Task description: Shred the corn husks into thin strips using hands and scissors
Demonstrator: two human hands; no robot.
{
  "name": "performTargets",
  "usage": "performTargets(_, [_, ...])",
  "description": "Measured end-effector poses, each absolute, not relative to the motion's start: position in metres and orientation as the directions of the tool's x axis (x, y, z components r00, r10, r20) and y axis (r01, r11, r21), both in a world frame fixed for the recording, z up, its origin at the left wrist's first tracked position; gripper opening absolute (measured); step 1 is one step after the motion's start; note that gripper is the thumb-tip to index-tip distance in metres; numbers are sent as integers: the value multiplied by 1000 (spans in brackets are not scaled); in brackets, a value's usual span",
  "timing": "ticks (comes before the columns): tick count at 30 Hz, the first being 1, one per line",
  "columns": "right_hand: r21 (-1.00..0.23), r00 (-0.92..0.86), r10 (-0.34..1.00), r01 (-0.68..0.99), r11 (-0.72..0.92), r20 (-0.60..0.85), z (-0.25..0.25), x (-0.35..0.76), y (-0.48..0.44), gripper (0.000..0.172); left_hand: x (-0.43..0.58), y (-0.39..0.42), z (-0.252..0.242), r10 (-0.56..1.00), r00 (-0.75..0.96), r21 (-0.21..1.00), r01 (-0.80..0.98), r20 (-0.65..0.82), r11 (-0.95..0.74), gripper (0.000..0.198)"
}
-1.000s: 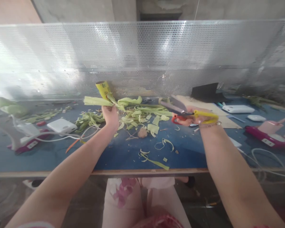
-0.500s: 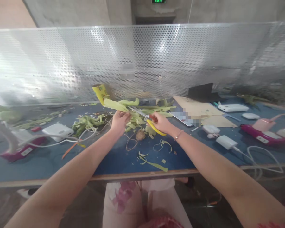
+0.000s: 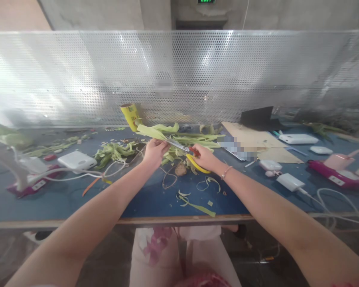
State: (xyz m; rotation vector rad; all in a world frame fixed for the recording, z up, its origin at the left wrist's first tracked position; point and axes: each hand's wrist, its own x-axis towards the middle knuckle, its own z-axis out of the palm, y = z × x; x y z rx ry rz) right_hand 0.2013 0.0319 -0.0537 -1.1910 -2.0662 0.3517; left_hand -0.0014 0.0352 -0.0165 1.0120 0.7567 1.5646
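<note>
My left hand [image 3: 156, 150] is closed on a broad pale green leaf, perhaps a corn husk [image 3: 151, 133], which sticks out up and to the left. In my right hand [image 3: 204, 156] is a pair of scissors [image 3: 179, 145] with red and yellow handles; the fingers wrap the handles. Its blades point left and reach the leaf beside my left fingertips. How far the blades are apart I cannot make out. Below and behind the hands lie more green strips [image 3: 200, 140]. A round brown piece [image 3: 180, 169] rests near them, with a loop of string beside it.
A yellow tube [image 3: 130, 115] leans by the perforated metal screen [image 3: 185, 79]. Curled green scraps [image 3: 115, 153] lie left, near a white power bank [image 3: 77, 160] and cables. To the right are brown paper sheets [image 3: 277, 154], a phone [image 3: 231, 150], white chargers [image 3: 290, 181] and a magenta power strip [image 3: 335, 175].
The whole view has shifted slightly, so things sit a little further right. The scissor handles look closer together. Both hands keep their holds.
</note>
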Motion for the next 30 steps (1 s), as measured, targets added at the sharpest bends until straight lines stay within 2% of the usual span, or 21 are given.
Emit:
performTargets(16, [-525, -322, 815, 639, 562, 481, -58, 204, 39, 35, -5, 43, -21, 981, -102, 850, -491, 164, -193, 17])
performTargets(26, [-494, -359, 829, 676, 548, 429, -49, 203, 32, 37, -5, 44, -21, 983, -113, 850, -496, 143, -181, 16])
performTargets(30, [-404, -397, 832, 738, 540, 387, -43, 203, 27, 32, -5, 45, -21, 984, -111, 851, -496, 137, -174, 17])
